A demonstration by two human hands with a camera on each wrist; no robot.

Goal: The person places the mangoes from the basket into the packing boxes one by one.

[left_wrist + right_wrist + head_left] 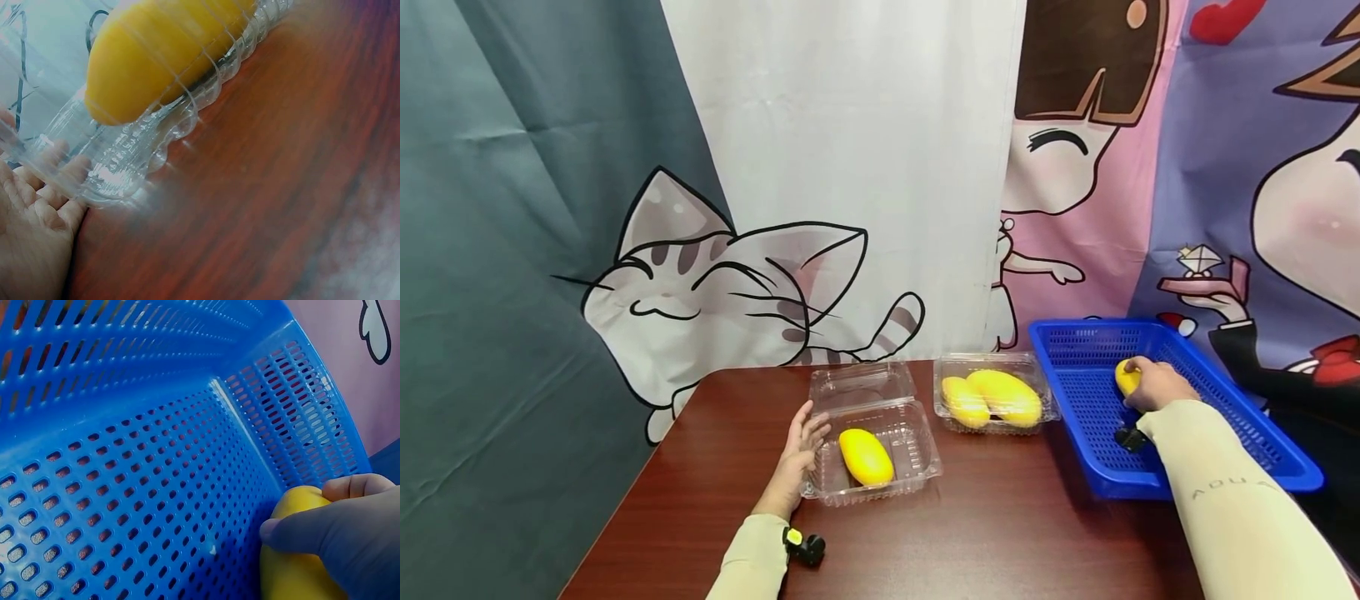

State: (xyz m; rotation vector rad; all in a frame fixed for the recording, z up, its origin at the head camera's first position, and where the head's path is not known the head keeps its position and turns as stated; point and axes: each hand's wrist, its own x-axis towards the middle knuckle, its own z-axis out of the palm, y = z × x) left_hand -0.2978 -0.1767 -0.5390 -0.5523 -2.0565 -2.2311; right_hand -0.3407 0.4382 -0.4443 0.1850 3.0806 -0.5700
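Note:
My right hand [1159, 385] is inside the blue plastic basket [1078, 433], thumb and fingers gripping a yellow mango [299, 550]. The right wrist view shows the thumb across the fruit, close to the basket's end wall. At the left side of an open clear plastic clamshell box [917, 454], my left hand [795, 458] rests with its fingers loosely extended against the wall. One mango [867, 457] lies in that box, and its lid [861, 385] is folded back toward the curtain. In the left wrist view the palm faces up beside the box's ribbed edge.
A second clear box [951, 367] holding two mangoes [1006, 398] stands between the open box and the basket, lid down. Behind the dark red wooden table [700, 500] hangs a cartoon-printed curtain [850, 167]. Small black cameras sit at both wrists.

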